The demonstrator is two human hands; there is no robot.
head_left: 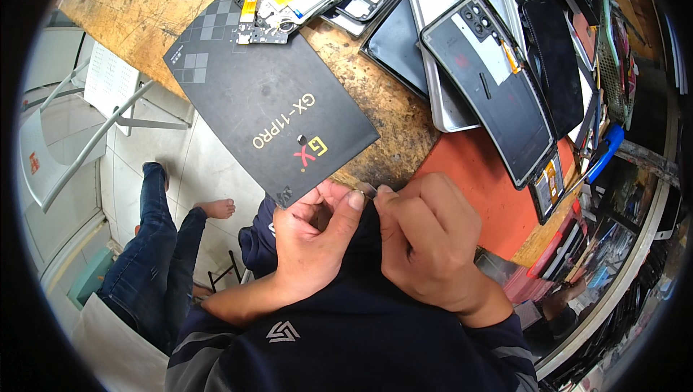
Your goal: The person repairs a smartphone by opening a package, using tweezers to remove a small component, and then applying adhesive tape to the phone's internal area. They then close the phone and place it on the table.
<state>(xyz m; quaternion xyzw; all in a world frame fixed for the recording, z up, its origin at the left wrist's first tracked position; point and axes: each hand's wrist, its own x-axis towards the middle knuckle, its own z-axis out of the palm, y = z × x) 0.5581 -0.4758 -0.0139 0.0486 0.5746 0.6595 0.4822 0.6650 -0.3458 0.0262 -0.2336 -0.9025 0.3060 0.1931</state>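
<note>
While pinching a small thin part (369, 190) between left hand (315, 237) and right hand (431, 237), best to brace with the left, work lightly with the right, avoid bending. Clamped at left end by left thumb and finger, at right end by right fingertips; can't tell how firmly. Located right at the fingertips, near-right of black box (267, 96), by wooden bench's (401, 121) near edge.
</note>
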